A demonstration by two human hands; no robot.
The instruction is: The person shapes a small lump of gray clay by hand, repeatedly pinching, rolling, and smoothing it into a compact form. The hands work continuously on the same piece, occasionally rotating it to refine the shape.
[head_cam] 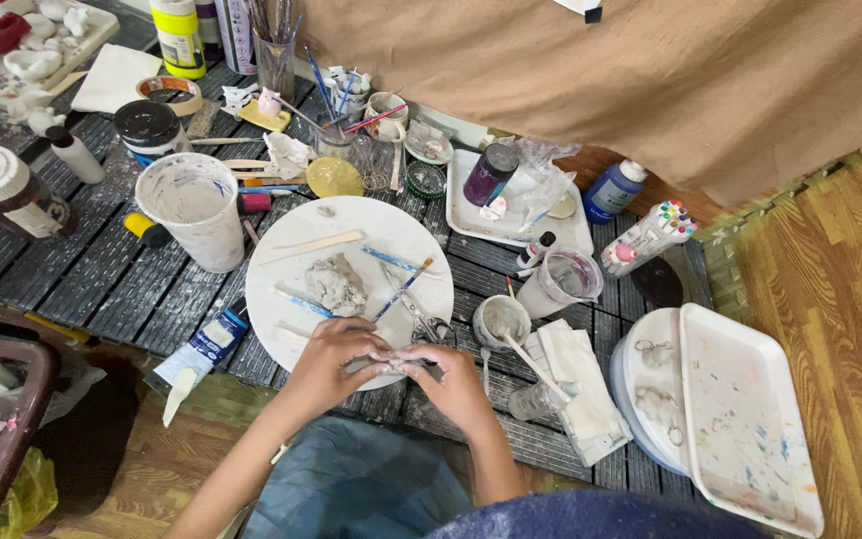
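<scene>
Small grey clay piece (388, 360) pinched between both hands, right at the near edge of the round white board (371, 235). Left hand (329, 361) fingers curled tight on the piece's left side; right hand (456, 384) closed on its right side, fingertips meeting over it. Piece mostly hidden, shape cannot tell.

On the board, just beyond the hands: grey lump of clay (335, 283) near the centre, flat wooden stick (313, 245) toward the far-left rim, blue-handled brushes (391, 260) and thin tools crossing right of the lump, scissors (429, 324) at the right rim close to the right hand. Bare board mostly at the far side and at the left rim.

Left of the board: white paint-smeared plastic cup (197, 210) touching the rim, blue-and-white paint tube (214, 342) by the near-left rim. Right of the board: small white cup with a stick in it (500, 319), clear cup with pink residue (561, 279), folded white cloth (576, 384). Further right, white rectangular paint-stained tray (740, 419) overhanging the dark slatted bench (102, 269) edge. Beyond the board: white tray with a purple jar (489, 175), crowded jars and brushes. Free room tight around the board; open wood floor (840, 260) well right.
</scene>
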